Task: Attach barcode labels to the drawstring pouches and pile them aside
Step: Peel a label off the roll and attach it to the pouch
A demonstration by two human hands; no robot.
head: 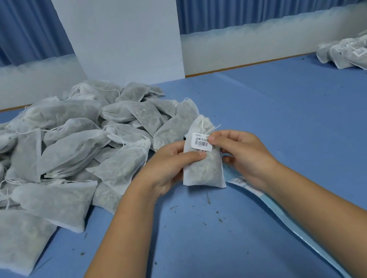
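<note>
- Both hands grip one white gauze drawstring pouch: left hand pinches its side, right hand presses the white barcode label flat.
- Next, likely: carry it to the labelled heap far beyond the right hand.

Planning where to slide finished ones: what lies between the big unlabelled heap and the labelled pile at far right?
Nothing but bare blue tablecloth separates the unlabelled heap from the labelled pile; the head view shows it.
</note>
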